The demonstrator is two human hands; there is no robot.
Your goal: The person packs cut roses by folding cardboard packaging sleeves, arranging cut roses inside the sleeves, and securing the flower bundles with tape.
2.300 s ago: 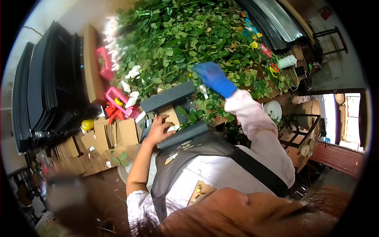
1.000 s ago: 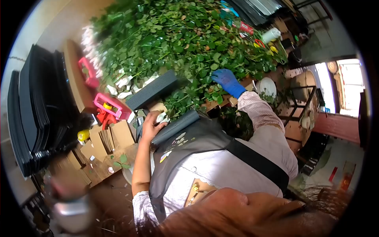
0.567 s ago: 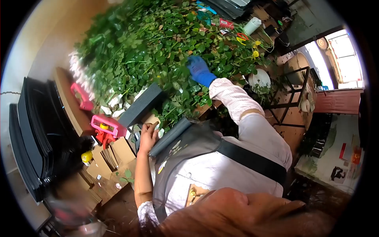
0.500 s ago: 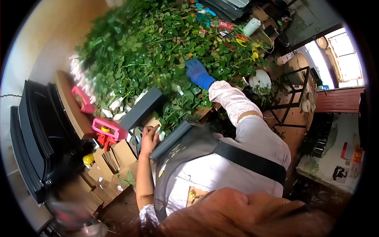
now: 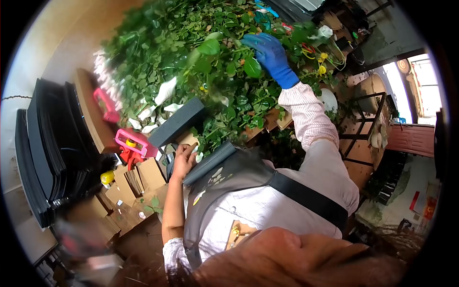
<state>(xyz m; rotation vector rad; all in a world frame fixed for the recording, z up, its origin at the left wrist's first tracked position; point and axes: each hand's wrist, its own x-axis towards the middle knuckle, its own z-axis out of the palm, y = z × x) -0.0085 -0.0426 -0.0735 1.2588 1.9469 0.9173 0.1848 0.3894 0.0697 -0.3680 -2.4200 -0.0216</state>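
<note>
My right hand, in a blue glove, is closed at the far right of the leafy pile. It grips a leafy rose stem that stands above the other foliage; a white bud shows at the stem's left end. My bare left hand is near my apron, between two grey ridged blocks. Its fingers are curled beside a small white bud and green leaves. What those fingers hold is hidden.
Green rose stems cover the table. Several white buds lie left of the block. Pink-handled tools, cardboard pieces and stacked black sheets are at left. A black metal frame stands right.
My right hand has risen from the pile and moved right and away, drawing up a leafy rose stem. My left hand keeps nearly the same place. The view has shifted slightly.
</note>
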